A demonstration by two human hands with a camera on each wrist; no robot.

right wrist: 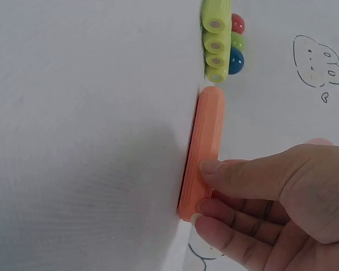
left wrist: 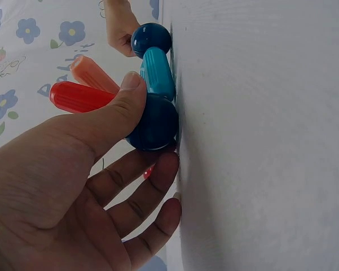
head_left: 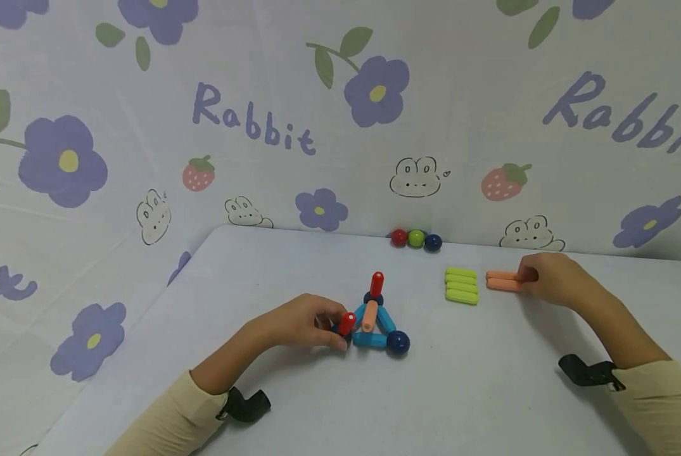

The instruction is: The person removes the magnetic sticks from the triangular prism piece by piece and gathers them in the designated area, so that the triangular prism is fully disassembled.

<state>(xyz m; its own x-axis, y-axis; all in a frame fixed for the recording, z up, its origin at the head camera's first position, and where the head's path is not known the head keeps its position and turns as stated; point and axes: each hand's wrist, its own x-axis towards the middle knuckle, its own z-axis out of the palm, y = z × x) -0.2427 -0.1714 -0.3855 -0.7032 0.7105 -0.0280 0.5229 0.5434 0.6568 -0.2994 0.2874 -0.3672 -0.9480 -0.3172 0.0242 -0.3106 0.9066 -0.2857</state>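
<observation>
On the table stands a magnetic-stick build: a triangle of light blue sticks [head_left: 371,341] with dark blue balls [head_left: 398,342] at its corners. My left hand [head_left: 297,322] grips the left corner's dark blue ball [left wrist: 155,125], thumb on top and fingers beneath. From that ball rises a red stick [head_left: 347,323]; another red stick [head_left: 377,284] stands on the back ball. An orange stick [head_left: 369,316] slants up inside the triangle. At the right, my right hand [head_left: 553,278] pinches the near end of an orange stick [right wrist: 206,132], one of two lying side by side.
Several lime green sticks [head_left: 462,286] lie in a row between the build and the orange pair. Red [head_left: 399,238], green [head_left: 416,239] and dark blue [head_left: 433,242] balls line the table's back edge, against a patterned cloth [head_left: 454,114].
</observation>
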